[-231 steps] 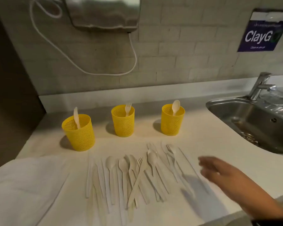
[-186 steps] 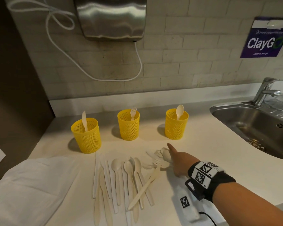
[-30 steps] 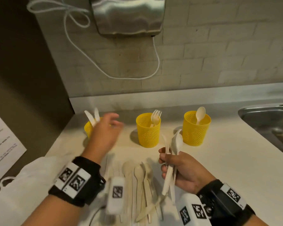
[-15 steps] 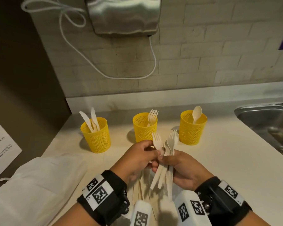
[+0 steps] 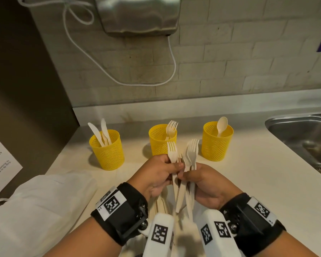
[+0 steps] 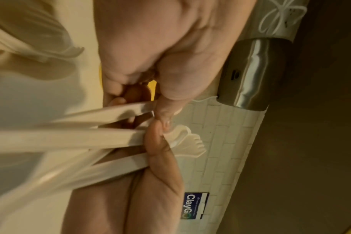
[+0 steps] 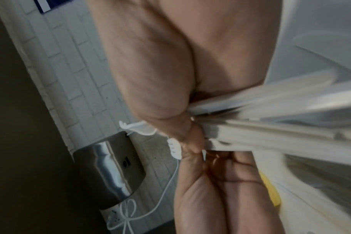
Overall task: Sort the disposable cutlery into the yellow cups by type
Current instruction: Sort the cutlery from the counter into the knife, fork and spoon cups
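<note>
Three yellow mesh cups stand in a row: the left cup (image 5: 106, 149) holds knives, the middle cup (image 5: 162, 143) holds forks, the right cup (image 5: 217, 143) holds one spoon. In front of the middle cup, above the counter, my right hand (image 5: 186, 178) grips a bundle of pale cutlery (image 5: 192, 152), fork heads up. My left hand (image 5: 174, 166) meets it and pinches a single fork (image 5: 172, 152) by the neck. In the left wrist view the thumb (image 6: 168, 96) presses on that fork's handle (image 6: 114, 110). More cutlery (image 5: 160, 203) lies on the counter beneath the hands, mostly hidden.
A white bag (image 5: 39, 206) lies on the counter at the left. A steel sink (image 5: 304, 134) is set in at the right. A metal hand dryer (image 5: 137, 13) with a white cable hangs on the brick wall behind the cups. A paper sheet (image 5: 0, 160) hangs at far left.
My left hand came back from the knife cup and joined the right hand at the bundle. It now pinches one fork, slightly apart from the rest to the left.
</note>
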Motion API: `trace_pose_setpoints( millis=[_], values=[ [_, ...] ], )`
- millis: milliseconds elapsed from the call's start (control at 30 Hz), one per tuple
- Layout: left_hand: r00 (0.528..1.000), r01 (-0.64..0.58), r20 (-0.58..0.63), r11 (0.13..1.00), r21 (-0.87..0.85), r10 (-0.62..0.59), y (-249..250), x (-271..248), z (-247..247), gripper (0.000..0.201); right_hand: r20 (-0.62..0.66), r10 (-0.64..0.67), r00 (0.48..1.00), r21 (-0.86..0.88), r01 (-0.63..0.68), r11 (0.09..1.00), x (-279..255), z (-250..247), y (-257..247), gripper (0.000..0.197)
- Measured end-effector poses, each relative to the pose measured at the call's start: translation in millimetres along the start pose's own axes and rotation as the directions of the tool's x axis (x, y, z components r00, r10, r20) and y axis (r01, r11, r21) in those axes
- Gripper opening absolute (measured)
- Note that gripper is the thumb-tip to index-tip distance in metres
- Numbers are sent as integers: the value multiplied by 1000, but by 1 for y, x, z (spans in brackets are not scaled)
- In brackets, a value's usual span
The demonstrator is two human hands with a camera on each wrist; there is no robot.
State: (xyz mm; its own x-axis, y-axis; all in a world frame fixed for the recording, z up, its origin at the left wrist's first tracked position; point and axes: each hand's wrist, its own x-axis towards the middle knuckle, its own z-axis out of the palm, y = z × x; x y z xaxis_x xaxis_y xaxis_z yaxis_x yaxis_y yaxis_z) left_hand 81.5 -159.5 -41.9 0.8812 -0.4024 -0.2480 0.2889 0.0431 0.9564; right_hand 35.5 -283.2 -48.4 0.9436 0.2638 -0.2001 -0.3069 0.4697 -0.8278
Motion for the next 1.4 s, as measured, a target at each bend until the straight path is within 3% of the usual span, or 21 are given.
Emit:
trace_pose_setpoints(
  millis=[100,233,333,400,500,600,700,767,833,900,933,967,1033,1067,1100,1167,1300,1400],
  values=[
    [993,-91,-85,993,-73,84,16,6,-6,10,-38,-38,999,119,42,992,1,-3,-10,37],
    [949,-306,-128,937,-167,287,54,11,-15,14,-215,-8,977,218,56,974,7,-15,-12,24],
    [854,-492,-258,863,-116,452,90,27,-22,18,-290,37,956,268,44,963,7,-23,-10,21],
    [794,-550,-315,835,-9,520,104,46,-28,22,-305,63,950,308,36,951,6,-25,-10,18],
    [800,-467,-333,867,175,498,93,81,-37,22,-332,98,938,345,24,938,4,-29,-11,20],
    [835,-304,-317,858,413,449,67,108,-45,11,-342,134,930,351,-6,936,0,-31,-11,20],
    [883,-221,-274,853,473,381,58,112,-44,14,-342,156,926,346,-30,938,-5,-36,-11,21],
    [917,-143,-259,854,500,305,61,110,-49,53,-332,166,928,350,-42,936,-7,-37,-11,20],
    [877,-118,-292,761,638,381,71,99,-54,78,-313,163,936,359,-42,932,-8,-37,-11,21],
    [750,-158,-318,624,766,580,80,78,-47,67,-284,150,947,342,-46,939,-8,-35,-12,24],
    [700,-215,-308,602,769,644,83,65,-38,55,-274,145,951,319,-52,946,-7,-34,-11,25],
    [716,-269,-273,614,742,642,82,53,-26,41,-269,138,953,282,-59,958,-5,-32,-11,25],
    [872,-315,-65,658,684,486,70,34,-1,18,-270,111,956,173,-66,983,-1,-25,-8,25],
    [930,-305,67,655,691,362,61,26,11,16,-270,97,958,106,-71,992,1,-21,-6,26],
    [952,-295,159,635,714,263,52,20,19,22,-260,85,962,38,-77,996,4,-15,-5,28],
    [953,-299,199,583,756,230,36,18,31,31,-245,66,967,-47,-80,996,6,-11,-1,32],
    [945,-277,127,531,801,301,30,24,22,17,-189,36,981,-29,-42,999,8,-8,3,36],
    [969,-227,49,803,550,241,34,26,11,16,-114,50,992,132,-34,991,6,-8,0,23]
  ],
)
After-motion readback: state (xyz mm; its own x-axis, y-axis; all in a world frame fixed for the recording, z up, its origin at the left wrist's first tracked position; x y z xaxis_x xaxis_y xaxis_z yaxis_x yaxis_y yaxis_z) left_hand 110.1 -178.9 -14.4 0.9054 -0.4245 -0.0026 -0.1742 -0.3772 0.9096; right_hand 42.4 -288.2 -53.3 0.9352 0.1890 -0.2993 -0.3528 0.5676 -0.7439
